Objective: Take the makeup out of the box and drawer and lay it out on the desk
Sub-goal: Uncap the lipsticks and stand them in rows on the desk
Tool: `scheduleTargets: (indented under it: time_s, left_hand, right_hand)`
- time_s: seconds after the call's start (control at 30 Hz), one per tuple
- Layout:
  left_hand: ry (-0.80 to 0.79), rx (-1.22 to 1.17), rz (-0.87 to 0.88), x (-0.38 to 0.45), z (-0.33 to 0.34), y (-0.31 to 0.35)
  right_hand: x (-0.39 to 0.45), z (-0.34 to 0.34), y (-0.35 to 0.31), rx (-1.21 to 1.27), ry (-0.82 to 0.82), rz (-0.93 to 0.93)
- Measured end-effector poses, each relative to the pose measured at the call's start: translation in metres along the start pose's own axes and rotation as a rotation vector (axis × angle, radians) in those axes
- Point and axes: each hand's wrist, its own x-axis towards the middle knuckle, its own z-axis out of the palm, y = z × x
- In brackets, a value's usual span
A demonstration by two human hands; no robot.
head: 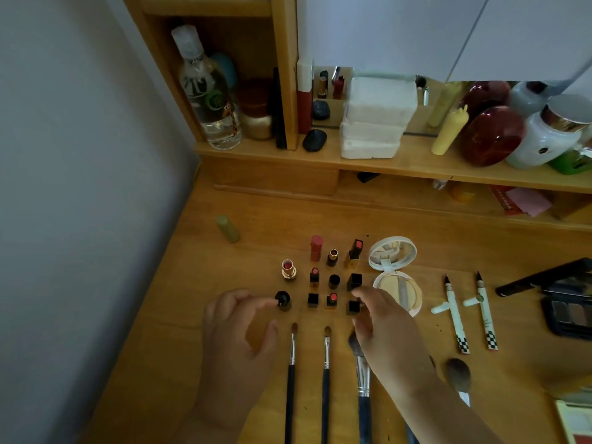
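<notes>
Several lipsticks and caps stand in rows on the wooden desk (179, 315), among them an open gold lipstick (289, 269) and a pink tube (316, 248). My left hand (237, 334) reaches in from the left. Its index fingertip touches a round black lipstick cap (283, 299), and its thumb stays apart below. My right hand (387, 334) curls thumb and fingers round a small black square cap (353, 307) at the right end of the front row. An open cushion compact (393, 255) lies just right of the lipsticks. My right hand hides part of a silver-ferruled brush (363, 376).
Two thin makeup brushes (291, 363) (326, 363) lie in front of the lipsticks. Two uncapped eyeliner pens (456, 315) (487, 315) lie at the right, with a fluffy brush (458, 373) below them. An eyeshadow palette (570, 315) sits at far right. A green tube (228, 229) stands at back left. The shelf (416, 165) behind holds bottles and jars.
</notes>
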Motion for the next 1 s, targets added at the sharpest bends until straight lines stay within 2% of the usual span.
scheduleTargets:
  time_s: [0.1, 0.2, 0.27, 0.37, 0.5, 0.6, 0.67, 0.73, 0.8, 0.93, 1.0]
  left_hand:
    - [0.115, -0.138, -0.080, 0.023, -0.008, -0.006]
    - [0.182, -0.106, -0.189, 0.069, -0.016, -0.013]
    - [0.078, 0.011, -0.230, 0.099, -0.020, -0.019]
    - [-0.084, 0.241, -0.157, 0.128, -0.021, -0.031]
    - [-0.152, 0.300, -0.125, 0.140, -0.016, -0.040]
    - [0.002, 0.235, -0.127, 0.134, -0.024, -0.034]
    - [0.169, 0.109, -0.155, 0.121, -0.039, -0.020]
    - [0.260, -0.046, -0.183, 0.101, -0.055, -0.001]
    - [0.187, -0.237, -0.244, 0.073, -0.062, 0.020]
    - [-0.218, -0.479, -0.388, 0.012, -0.045, 0.065]
    - [-0.349, -0.586, -0.428, -0.010, -0.029, 0.080]
  right_hand:
    - [-0.015, -0.009, -0.003, 0.010, 0.053, 0.000]
    - [-0.030, -0.016, -0.008, 0.085, 0.109, -0.015]
    - [-0.036, -0.018, -0.012, 0.133, 0.139, -0.036]
    - [-0.042, -0.018, -0.016, 0.151, 0.144, -0.079]
    - [-0.046, -0.019, -0.015, 0.156, 0.114, -0.090]
    - [-0.051, -0.022, -0.014, 0.251, 0.123, -0.048]
    - [-0.055, -0.028, -0.018, 0.373, 0.106, 0.027]
    - [-0.055, -0.034, -0.024, 0.510, 0.053, 0.114]
    - [-0.054, -0.039, -0.029, 0.672, -0.030, 0.195]
    - [-0.056, -0.052, -0.041, 0.893, -0.350, 0.191]
    - [-0.059, -0.055, -0.044, 0.943, -0.429, 0.197]
